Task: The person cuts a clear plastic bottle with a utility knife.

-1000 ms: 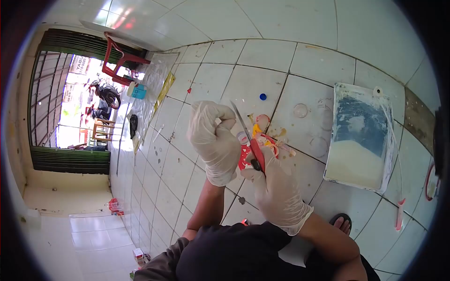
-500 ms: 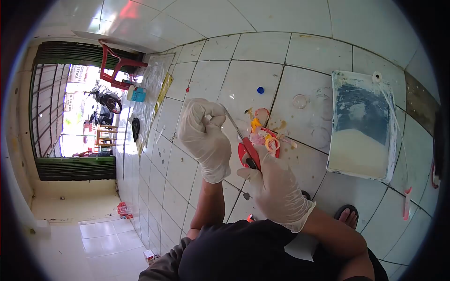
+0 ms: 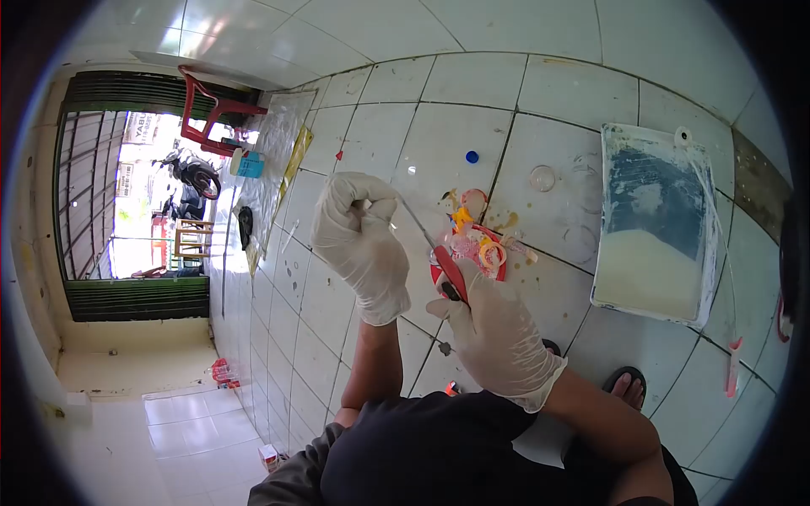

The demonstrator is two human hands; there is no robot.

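My right hand [image 3: 499,337], in a white glove, is closed around the red handle of a cutter knife [image 3: 450,268]. Its long thin blade points up and left to my left hand [image 3: 359,244], also gloved and curled into a fist. The blade's tip meets the fingers there, and whatever they hold is hidden. Beyond the knife, on the floor, a red dish [image 3: 498,271] is partly covered by my right hand. Yellow, orange and pink scraps [image 3: 466,240] lie on and beside it, near brown stains.
At the right lies a white-rimmed tray [image 3: 654,304] with pale paste. A blue cap [image 3: 472,157] and a clear round disc [image 3: 542,178] are on the tiles. A red plastic chair [image 3: 202,118] and a light-blue tub [image 3: 246,164] stand near the doorway. My sandalled foot [image 3: 629,386] shows below.
My left hand has shifted slightly left and up, a little farther from my right hand, and more of the blade shows. The right hand keeps its grip on the knife.
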